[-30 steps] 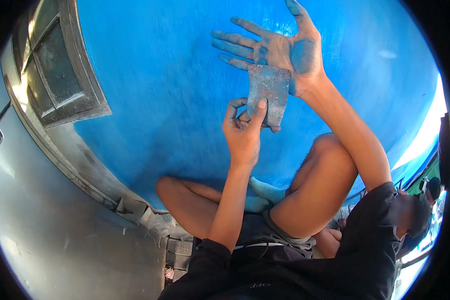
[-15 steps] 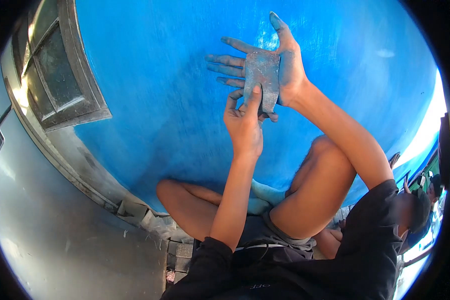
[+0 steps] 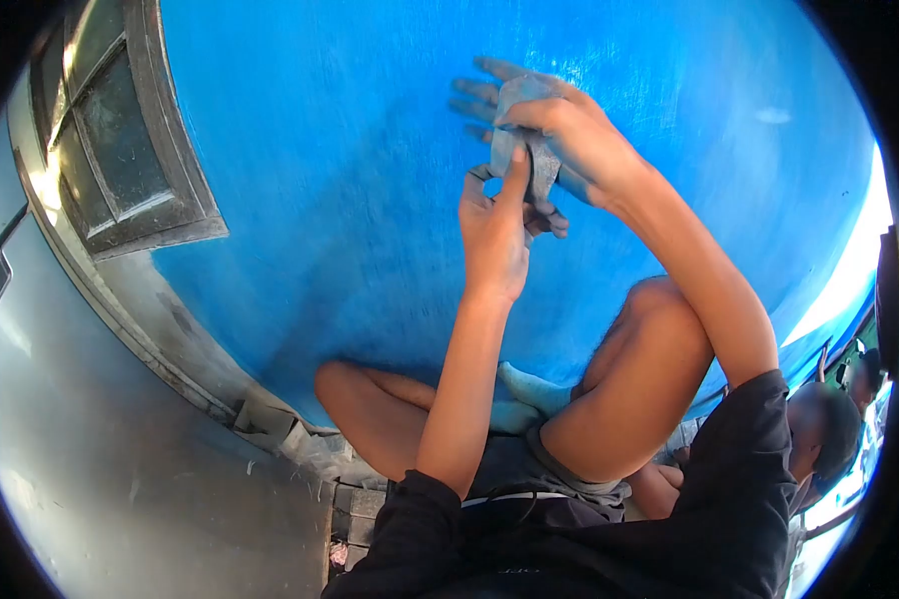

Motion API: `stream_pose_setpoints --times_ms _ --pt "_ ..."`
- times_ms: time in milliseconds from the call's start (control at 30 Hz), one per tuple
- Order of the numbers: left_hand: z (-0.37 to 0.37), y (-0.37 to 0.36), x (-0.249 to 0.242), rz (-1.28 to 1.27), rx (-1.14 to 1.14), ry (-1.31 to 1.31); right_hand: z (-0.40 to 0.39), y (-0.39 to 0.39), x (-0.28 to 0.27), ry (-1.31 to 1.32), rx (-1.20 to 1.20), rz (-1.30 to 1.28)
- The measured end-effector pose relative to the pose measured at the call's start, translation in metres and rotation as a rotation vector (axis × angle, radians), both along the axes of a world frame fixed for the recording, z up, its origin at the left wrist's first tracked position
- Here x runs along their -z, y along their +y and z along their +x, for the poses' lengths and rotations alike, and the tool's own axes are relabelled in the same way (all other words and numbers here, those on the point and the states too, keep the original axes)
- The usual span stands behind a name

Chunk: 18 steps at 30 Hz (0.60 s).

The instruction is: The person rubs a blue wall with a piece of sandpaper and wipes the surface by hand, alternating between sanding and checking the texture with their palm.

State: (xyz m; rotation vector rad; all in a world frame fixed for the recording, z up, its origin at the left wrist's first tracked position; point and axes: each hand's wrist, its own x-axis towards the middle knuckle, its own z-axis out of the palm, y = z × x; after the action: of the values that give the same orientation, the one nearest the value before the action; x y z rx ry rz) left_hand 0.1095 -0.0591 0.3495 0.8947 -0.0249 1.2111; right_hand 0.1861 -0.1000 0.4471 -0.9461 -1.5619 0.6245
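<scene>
A worn grey piece of sandpaper, dusted with blue, is between my two hands in front of the blue wall. My left hand pinches its lower end, thumb on the near face and fingers curled behind. The upper part lies against the palm of my right hand, whose thumb is folded across it. The other right fingers stretch out to the left, slightly blurred and coated in bluish dust. Part of the sheet is hidden under the right thumb.
The blue wall curves across the view, with a framed window at upper left. A grey metal panel stands at lower left. My bent legs are below my hands. Another person sits close at the right.
My right thumb, stretched upward before, has folded down over the sandpaper. The right hand has turned, and the sheet now looks bent. My left hand keeps its pinch and has shifted slightly right.
</scene>
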Motion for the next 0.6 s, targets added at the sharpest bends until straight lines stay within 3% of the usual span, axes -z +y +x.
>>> stream_pose_setpoints --times_ms 67,133,167,267,333,467,533,567,600 --pt "-0.001 -0.005 0.014 0.017 0.038 0.021 -0.001 -0.004 -0.007 -0.099 0.075 0.137" --pt "0.000 -0.009 0.045 0.031 0.081 0.130 0.006 -0.007 -0.015 -0.833 0.622 0.699" --pt "0.003 -0.010 0.067 0.031 0.087 0.214 0.011 -0.005 -0.020 -0.833 0.625 0.704" --pt "0.018 -0.014 0.144 0.080 0.091 0.444 0.038 0.013 -0.032 -1.202 1.008 0.844" --pt "0.033 -0.017 0.205 0.149 0.109 0.520 0.063 0.043 -0.021 -1.307 1.111 0.999" --pt "0.049 -0.016 0.314 0.350 0.135 0.599 0.074 0.066 0.000 -1.398 1.150 0.946" --pt "0.044 -0.016 0.352 0.964 -0.143 0.948 0.074 0.065 0.000 -1.416 1.111 0.941" --pt "0.045 -0.019 0.359 0.953 -0.130 0.948 0.074 0.065 0.001 -1.422 1.075 0.945" --pt "0.049 -0.013 0.353 0.763 -0.003 1.031 0.078 0.065 -0.001 -1.424 1.073 0.939"
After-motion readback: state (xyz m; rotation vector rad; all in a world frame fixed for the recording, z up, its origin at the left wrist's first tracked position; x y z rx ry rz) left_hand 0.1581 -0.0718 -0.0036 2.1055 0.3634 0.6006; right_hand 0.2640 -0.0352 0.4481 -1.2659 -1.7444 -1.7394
